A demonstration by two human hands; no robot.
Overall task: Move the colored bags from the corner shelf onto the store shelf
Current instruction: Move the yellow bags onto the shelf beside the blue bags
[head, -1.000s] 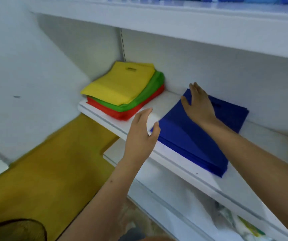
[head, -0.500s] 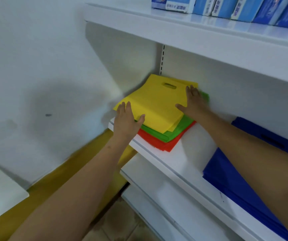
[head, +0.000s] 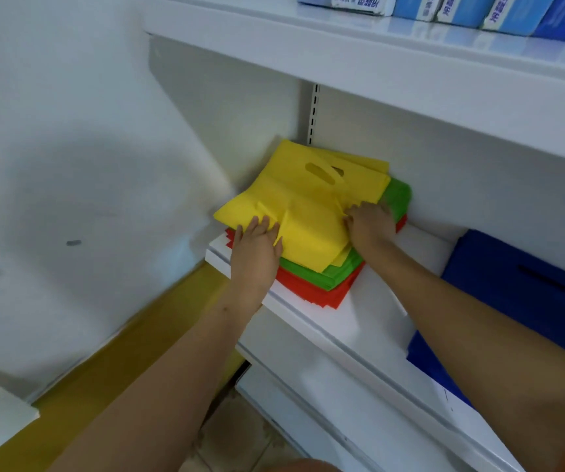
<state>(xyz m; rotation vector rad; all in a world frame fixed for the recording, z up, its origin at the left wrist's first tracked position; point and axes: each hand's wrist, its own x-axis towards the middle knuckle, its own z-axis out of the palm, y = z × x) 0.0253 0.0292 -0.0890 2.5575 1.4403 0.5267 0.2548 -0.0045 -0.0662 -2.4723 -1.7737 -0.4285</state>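
Both hands are on the yellow bags (head: 308, 212), which sit on top of the stack in the corner of the white shelf (head: 369, 321). The left hand (head: 257, 250) has its grip at the near-left edge, fingers curled over the fabric so it bunches up a bit there. The right hand (head: 371, 223) pinches the opposite edge, fingers closed on the yellow material, and the sheets are wrinkling between the two grips. Right under the grips are the green bags (head: 339, 270) and below those the red bags (head: 318, 291), both poking out toward the shelf front. I think only the yellow layer is being grabbed, but the fingertips are partly hidden. Off to the right of the right grip, well apart, lie the blue bags (head: 526, 294). Blue boxes (head: 478, 8) line the shelf above.
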